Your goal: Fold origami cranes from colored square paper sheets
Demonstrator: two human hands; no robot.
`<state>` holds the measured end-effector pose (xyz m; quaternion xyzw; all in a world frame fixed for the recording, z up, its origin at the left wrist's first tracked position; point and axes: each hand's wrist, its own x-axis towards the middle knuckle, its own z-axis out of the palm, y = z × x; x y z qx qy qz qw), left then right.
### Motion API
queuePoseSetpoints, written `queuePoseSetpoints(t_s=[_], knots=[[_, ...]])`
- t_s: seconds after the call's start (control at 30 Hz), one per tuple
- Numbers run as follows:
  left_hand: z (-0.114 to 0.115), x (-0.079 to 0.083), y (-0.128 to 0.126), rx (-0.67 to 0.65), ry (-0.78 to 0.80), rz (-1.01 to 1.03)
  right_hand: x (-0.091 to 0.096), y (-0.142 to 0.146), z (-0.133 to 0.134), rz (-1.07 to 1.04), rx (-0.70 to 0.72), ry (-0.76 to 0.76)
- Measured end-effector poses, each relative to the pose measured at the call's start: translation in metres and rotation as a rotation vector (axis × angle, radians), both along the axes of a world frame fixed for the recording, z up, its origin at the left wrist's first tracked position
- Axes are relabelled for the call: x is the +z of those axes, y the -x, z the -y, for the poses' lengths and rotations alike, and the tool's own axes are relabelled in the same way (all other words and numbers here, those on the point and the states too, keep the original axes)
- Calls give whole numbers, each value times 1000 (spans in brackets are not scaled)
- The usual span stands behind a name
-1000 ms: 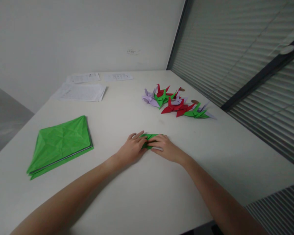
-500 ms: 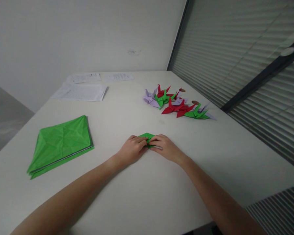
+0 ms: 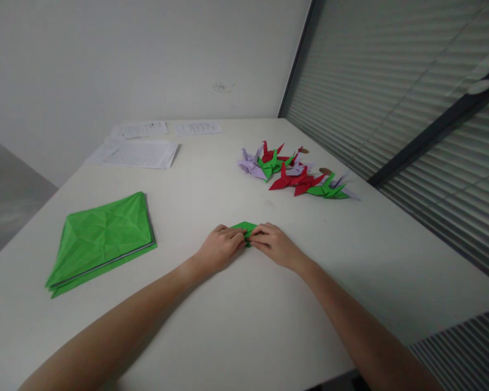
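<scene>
A small folded piece of green origami paper [image 3: 245, 225] lies on the white table [image 3: 212, 336] at the middle of the head view. My left hand [image 3: 223, 244] is closed on its left side, fingers pressed down on the paper. From the right, my right hand [image 3: 274, 243] pinches the paper's other side, with its fingertips close to those of my left hand. Most of the paper is hidden under the fingers, so its exact folded shape cannot be made out.
A stack of green paper sheets [image 3: 106, 228] sits at the left. Several folded paper cranes [image 3: 295, 179] in red, green and lilac stand at the back right. Printed sheets [image 3: 140, 153] lie at the back left. Window blinds [image 3: 391, 81] border the table's right side.
The fingers of my right hand have closed a little more on the green paper, and its lower edge shows less. My left hand stays in place.
</scene>
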<state>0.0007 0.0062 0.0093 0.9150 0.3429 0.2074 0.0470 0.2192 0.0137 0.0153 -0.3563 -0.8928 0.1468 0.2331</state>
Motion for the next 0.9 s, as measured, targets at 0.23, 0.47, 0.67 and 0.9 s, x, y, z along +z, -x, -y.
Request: queuePoseSetpoints(t_s=[0.23,0.47,0.67,0.9], knots=[[0,-1,-1,32,56,38,-7,-5,-5,-53,10,43],[-5,1,5,-50,77,60,-11,-9,-10,-125,-22,148],[-8,-3,7,-79,100,102,-11,-7,-12,-156,-107,200],[-7,-1,3,-29,173,198,-8,0,-3,-59,-215,167]])
